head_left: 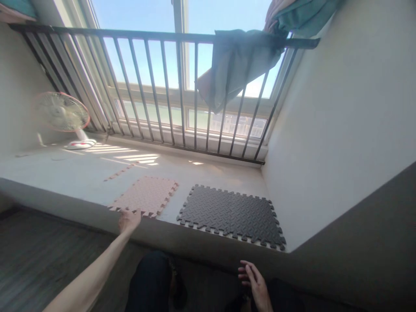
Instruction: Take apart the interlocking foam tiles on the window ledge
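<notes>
A pink foam mat tile [147, 193] with jigsaw edges lies on the white window ledge. My left hand [129, 220] grips its near edge, at the front of the ledge. To the right, two dark grey foam mat tiles [229, 214] lie joined side by side, with a narrow strip of ledge between them and the pink one. My right hand [256, 284] is in the air below and in front of the grey tiles, fingers apart and holding nothing. A thin pink edge strip [121, 171] rests behind the pink tile, to its left.
A small fan [61, 112] stands at the ledge's far left. Dark metal railings [165, 73] run before the window, with a grey-green cloth [238, 65] draped over them. A white wall [331, 108] bounds the right side. My knees [151, 281] are below the ledge [65, 186].
</notes>
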The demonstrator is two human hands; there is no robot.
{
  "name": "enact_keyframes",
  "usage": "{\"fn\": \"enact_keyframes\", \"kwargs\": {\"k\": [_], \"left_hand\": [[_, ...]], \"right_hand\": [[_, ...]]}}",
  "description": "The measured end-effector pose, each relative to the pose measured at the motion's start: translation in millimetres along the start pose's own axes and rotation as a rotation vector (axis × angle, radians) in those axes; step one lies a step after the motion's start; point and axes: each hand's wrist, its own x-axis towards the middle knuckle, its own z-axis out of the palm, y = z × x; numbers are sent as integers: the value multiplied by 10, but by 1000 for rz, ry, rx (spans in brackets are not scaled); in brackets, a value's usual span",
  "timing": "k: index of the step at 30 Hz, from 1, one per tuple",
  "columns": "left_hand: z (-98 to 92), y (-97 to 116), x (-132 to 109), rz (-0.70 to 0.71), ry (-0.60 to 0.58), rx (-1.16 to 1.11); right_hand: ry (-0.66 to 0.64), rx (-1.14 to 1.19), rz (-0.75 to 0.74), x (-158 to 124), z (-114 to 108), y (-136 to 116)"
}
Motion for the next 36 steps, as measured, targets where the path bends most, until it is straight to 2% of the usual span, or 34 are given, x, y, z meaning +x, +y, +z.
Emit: {"fn": "enact_keyframes", "kwargs": {"k": [2, 4, 5, 6, 8, 11, 13, 15, 17, 19, 20, 22, 27, 36], "left_hand": [[227, 29, -217, 253, -33, 67], [554, 66, -490, 498, -176, 28], [732, 92, -630, 543, -249, -16], [905, 125, -761, 529, -305, -46], [1195, 217, -966, 394, -364, -40], [1404, 403, -1089, 158, -345, 16], [1404, 537, -1084, 37, -318, -84], [1347, 663, -1073, -89, -337, -355], [1285, 771, -1099, -196, -430, -671], [1249, 853, -1168, -272, -556, -830], [1243, 883, -1211, -291, -609, -833], [1247, 924, -1289, -284, -641, -763], [1263, 1039, -1348, -153, -585, -643], [1252, 1726, -1350, 42, -579, -556]], "right_hand": [[59, -156, -177, 107, 39, -214], [120, -329, -386, 286, 113, -457], [126, -426, -478, 395, 157, -563], [109, -526, -542, 508, 200, -647], [56, -728, -585, 721, 273, -735], [-16, -951, -545, 924, 324, -700], [-26, -1027, -541, 968, 331, -641], [-15, -1071, -548, 964, 336, -611], [-6, -1107, -538, 945, 349, -623], [-4, -1141, -519, 931, 369, -663], [-6, -1156, -510, 926, 379, -686], [-14, -1178, -495, 922, 396, -729], [-28, -1190, -482, 922, 409, -797], [-48, -1191, -466, 939, 403, -838]]}}
